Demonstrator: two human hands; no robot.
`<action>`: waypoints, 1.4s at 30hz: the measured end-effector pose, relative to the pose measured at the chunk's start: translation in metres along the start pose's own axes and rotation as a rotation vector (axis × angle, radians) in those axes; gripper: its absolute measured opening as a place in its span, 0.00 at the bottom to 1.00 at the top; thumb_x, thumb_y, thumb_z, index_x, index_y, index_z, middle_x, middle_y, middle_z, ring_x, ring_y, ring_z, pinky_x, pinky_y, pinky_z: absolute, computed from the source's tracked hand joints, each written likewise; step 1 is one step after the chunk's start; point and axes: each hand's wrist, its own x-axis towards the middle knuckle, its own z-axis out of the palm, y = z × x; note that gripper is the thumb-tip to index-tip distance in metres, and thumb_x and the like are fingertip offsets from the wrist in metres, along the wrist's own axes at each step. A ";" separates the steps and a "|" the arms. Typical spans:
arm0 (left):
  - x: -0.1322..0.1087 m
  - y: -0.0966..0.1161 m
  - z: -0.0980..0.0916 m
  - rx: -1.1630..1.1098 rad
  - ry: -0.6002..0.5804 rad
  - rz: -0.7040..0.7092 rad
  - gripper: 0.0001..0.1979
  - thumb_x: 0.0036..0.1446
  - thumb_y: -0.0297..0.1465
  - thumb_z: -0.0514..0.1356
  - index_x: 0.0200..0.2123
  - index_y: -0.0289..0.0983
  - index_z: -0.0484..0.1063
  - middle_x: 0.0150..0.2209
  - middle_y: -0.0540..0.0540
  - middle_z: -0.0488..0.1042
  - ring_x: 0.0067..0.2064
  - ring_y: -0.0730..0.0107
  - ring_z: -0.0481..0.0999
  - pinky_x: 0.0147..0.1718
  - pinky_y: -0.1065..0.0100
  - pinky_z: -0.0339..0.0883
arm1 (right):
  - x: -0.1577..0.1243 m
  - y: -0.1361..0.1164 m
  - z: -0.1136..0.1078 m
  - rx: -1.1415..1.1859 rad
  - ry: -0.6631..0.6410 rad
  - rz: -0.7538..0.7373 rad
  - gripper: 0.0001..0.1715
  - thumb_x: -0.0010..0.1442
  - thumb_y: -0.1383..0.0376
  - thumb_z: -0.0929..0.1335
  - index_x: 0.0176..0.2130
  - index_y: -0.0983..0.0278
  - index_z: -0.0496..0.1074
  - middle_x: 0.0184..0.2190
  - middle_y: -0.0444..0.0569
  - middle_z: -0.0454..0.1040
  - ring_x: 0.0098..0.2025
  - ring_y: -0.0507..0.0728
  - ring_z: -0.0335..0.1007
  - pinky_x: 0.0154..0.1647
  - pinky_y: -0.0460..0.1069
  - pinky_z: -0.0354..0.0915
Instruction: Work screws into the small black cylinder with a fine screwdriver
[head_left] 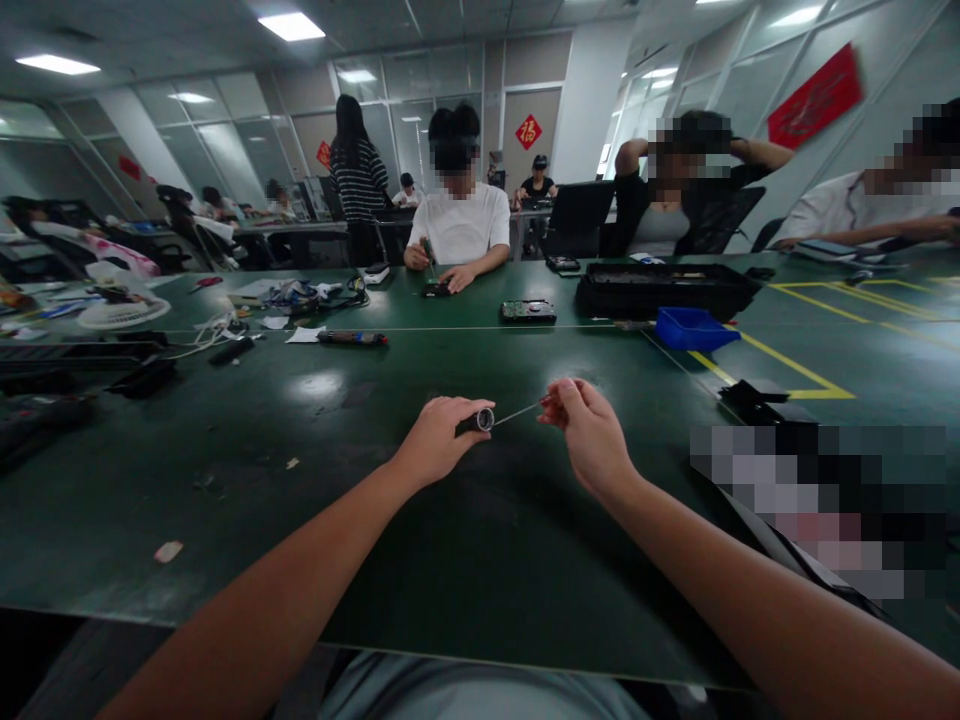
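Over the middle of the green table (450,580), my left hand (439,437) grips a small dark cylindrical part (484,420) with a pale ring at its end, between thumb and fingers. My right hand (589,430) pinches a thin metal rod (517,411), perhaps a screwdriver shaft, its handle mostly hidden by the fingers. The rod slants down to the left, its tip at or very near the ringed end of the part.
Ahead lie a green circuit board device (528,312), a black open case (667,290), a blue scoop-like tray (694,329) and a dark tool (352,338). Cables (315,293) lie left. Across the table a person (460,230) works on a small object. Black parts (765,402) lie right.
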 end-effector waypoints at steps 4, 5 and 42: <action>0.000 0.002 0.000 0.007 -0.004 -0.010 0.20 0.61 0.33 0.64 0.56 0.43 0.71 0.49 0.47 0.77 0.50 0.60 0.74 0.54 0.55 0.62 | -0.004 -0.006 0.001 -0.116 -0.029 -0.084 0.15 0.65 0.53 0.63 0.37 0.61 0.69 0.31 0.47 0.73 0.32 0.55 0.71 0.38 0.53 0.70; 0.000 0.002 0.000 0.009 -0.006 -0.012 0.20 0.61 0.33 0.64 0.56 0.43 0.71 0.48 0.46 0.78 0.50 0.59 0.74 0.54 0.55 0.62 | -0.006 -0.008 0.001 -0.164 -0.037 -0.112 0.15 0.66 0.53 0.63 0.38 0.61 0.69 0.31 0.47 0.73 0.33 0.55 0.71 0.38 0.54 0.69; -0.002 0.000 0.003 -0.010 0.012 -0.066 0.21 0.59 0.33 0.66 0.56 0.44 0.72 0.47 0.47 0.78 0.49 0.59 0.74 0.54 0.56 0.63 | -0.018 -0.021 -0.001 -0.457 -0.132 -0.274 0.13 0.65 0.54 0.66 0.36 0.61 0.72 0.28 0.46 0.76 0.29 0.55 0.71 0.30 0.49 0.62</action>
